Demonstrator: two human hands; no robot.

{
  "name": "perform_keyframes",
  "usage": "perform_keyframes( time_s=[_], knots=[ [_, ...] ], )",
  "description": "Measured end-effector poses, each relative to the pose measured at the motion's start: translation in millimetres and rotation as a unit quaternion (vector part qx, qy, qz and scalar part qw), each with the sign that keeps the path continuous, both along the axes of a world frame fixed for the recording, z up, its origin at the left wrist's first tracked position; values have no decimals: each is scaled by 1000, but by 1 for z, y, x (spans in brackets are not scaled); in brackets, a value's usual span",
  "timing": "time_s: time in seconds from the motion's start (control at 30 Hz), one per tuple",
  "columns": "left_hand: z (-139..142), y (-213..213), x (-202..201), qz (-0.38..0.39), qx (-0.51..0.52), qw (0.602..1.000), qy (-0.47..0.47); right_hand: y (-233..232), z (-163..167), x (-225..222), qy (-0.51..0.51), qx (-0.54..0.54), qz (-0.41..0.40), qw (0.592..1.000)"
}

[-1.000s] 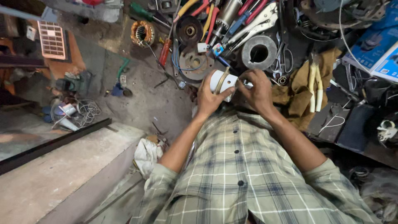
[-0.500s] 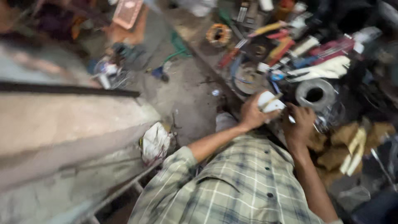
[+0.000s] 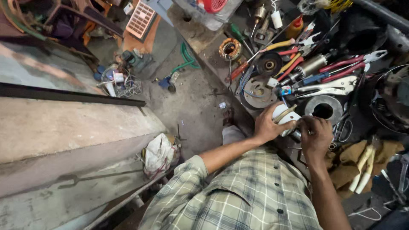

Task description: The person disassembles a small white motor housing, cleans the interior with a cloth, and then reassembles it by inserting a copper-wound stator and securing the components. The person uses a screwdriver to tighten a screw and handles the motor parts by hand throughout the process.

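Note:
My left hand [image 3: 267,126] grips a small white rounded part [image 3: 284,117] with a tan strip across it, held just above the cluttered workbench. My right hand [image 3: 315,135] meets it from the right, fingertips pinched on the part's edge; whether it also holds a small tool there is hidden by the fingers. Both forearms reach forward from my checked shirt. A metal ring [image 3: 322,110] lies right behind the hands.
The bench holds pliers with red handles [image 3: 349,64], locking pliers [image 3: 328,88], screwdrivers, a round metal plate [image 3: 257,91] and a copper-wound coil [image 3: 230,48]. A brown rag [image 3: 362,164] lies at right. Left of the bench is dusty floor, a white bag [image 3: 158,152] and a concrete ledge [image 3: 64,127].
The view has swung and tilted, so the bench sits at upper right. Both hands have stayed on the white part at the bench's edge.

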State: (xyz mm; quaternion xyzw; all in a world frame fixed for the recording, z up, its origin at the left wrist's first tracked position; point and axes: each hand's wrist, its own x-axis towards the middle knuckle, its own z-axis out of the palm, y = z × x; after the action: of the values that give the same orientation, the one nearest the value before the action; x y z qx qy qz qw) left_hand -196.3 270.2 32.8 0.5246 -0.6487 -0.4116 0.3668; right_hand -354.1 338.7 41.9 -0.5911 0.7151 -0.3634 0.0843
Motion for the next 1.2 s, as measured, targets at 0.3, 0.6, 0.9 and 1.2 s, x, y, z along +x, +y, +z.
perform_keyframes(
  time_s=[0.3,0.6,0.9,1.2],
  knots=[
    [-12,-3,1,-40,27,999,3,-1,10,-2,32,-35,-24,999],
    [-21,-5,-4,-62,-54,997,6,10,22,0,64,-4,-16,998],
    [-23,-4,-4,-69,-49,996,15,14,22,-1,81,-8,-20,996],
    [-22,-3,-2,-70,-56,996,-3,12,13,-4,131,-35,53,989]
  ],
)
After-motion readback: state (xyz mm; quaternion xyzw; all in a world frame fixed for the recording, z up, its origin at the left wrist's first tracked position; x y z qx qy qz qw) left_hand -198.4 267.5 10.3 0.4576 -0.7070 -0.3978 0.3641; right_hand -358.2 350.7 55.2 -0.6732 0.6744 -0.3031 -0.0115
